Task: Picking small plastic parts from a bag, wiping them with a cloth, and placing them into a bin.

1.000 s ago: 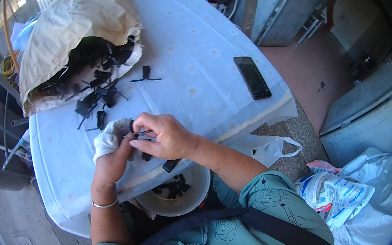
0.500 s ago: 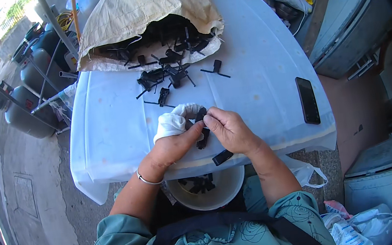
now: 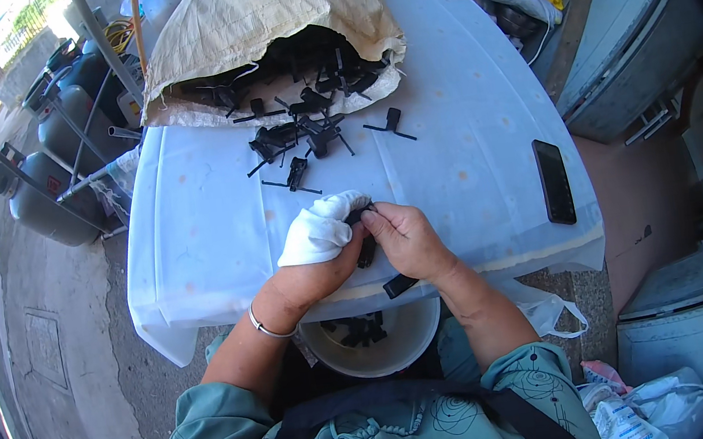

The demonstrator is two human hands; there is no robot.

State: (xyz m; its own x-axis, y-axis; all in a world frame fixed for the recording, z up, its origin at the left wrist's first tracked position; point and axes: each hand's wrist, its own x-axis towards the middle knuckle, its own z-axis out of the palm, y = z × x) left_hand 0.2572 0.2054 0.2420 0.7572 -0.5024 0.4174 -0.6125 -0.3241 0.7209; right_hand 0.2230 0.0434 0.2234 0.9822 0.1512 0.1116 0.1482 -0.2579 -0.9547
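Observation:
My left hand [image 3: 309, 271] holds a bunched white cloth [image 3: 317, 228] at the near edge of the white-covered table [image 3: 452, 108]. My right hand [image 3: 407, 239] pinches a small black plastic part [image 3: 365, 244] against the cloth, both hands touching it. Another black piece [image 3: 399, 285] lies at the table edge under my right wrist. Below, in my lap, a white bucket [image 3: 404, 350] holds several black parts [image 3: 360, 329]. Farther out, loose black parts [image 3: 301, 137] spill from a tan woven sack [image 3: 254, 19].
A black phone [image 3: 554, 180] lies on the table's right side. Grey gas cylinders [image 3: 43, 202] stand on the pavement to the left. A white container [image 3: 690, 330] and plastic bags [image 3: 635, 413] sit at lower right. Metal shelving [image 3: 609, 17] runs along the right.
The view has swung, shifting the table and sack toward centre and right. My hands stay together on the cloth and black part, turning it slightly.

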